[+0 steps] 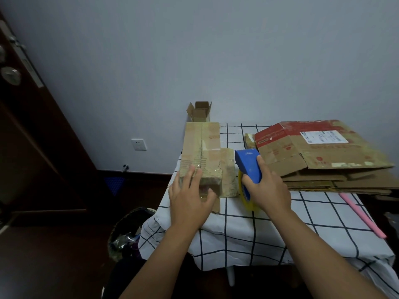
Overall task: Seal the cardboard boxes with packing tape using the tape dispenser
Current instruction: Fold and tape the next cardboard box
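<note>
A long closed cardboard box lies on the left part of the checked tablecloth, with clear tape along its top seam. My left hand presses flat on the box's near end, fingers spread on top and thumb on the front face. To the right of the box, my right hand grips a blue tape dispenser holding a yellowish tape roll. A second taped box sits between the long box and the dispenser.
A pile of flattened cardboard boxes fills the table's right side. A small open box stands at the far left corner by the wall. A pink strip lies at the right edge. A waste bin sits on the floor, left.
</note>
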### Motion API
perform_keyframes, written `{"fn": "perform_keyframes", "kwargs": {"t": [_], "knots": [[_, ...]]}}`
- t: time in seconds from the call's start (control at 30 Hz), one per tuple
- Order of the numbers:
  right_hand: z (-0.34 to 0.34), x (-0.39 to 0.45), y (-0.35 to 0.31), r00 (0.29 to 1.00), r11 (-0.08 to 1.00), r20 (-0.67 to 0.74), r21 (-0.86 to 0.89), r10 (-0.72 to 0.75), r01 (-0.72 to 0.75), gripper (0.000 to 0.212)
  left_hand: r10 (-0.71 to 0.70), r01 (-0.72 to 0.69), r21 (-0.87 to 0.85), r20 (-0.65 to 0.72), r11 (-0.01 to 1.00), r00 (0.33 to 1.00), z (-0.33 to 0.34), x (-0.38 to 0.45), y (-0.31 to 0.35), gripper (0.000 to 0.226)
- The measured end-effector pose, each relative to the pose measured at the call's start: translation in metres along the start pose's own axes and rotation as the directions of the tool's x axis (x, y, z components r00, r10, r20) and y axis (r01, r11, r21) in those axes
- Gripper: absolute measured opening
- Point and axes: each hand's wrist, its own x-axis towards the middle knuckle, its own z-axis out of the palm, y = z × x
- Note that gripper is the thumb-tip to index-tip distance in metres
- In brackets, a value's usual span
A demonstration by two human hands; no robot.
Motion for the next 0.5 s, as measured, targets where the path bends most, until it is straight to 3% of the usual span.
{"fn": "perform_keyframes", "kwargs": {"t": [0.13, 0.3, 0.5], "knots": [[0.000, 0.000, -0.001, 1.000, 1.000, 0.002, -0.008, 0.002, -0.002, 0.075, 0.020, -0.021, 0.032, 0.035, 0.999, 0.999, -0.003, -0.001, -0.002, 0.064], [0.000, -0.001, -0.001, 1.000, 1.000, 0.001, 0.000, 0.002, -0.002, 0.074, 0.063, -0.072, 0.216, 0.047, 0.974, 0.997, -0.009, -0.004, -0.002, 0.066], [-0.001, -0.002, -0.001, 1.000, 1.000, 0.003, 0.005, 0.001, -0.001, 0.074, 0.172, -0.184, 0.229, 0.072, 0.956, 0.982, -0.020, 0.015, 0.008, 0.057]]}}
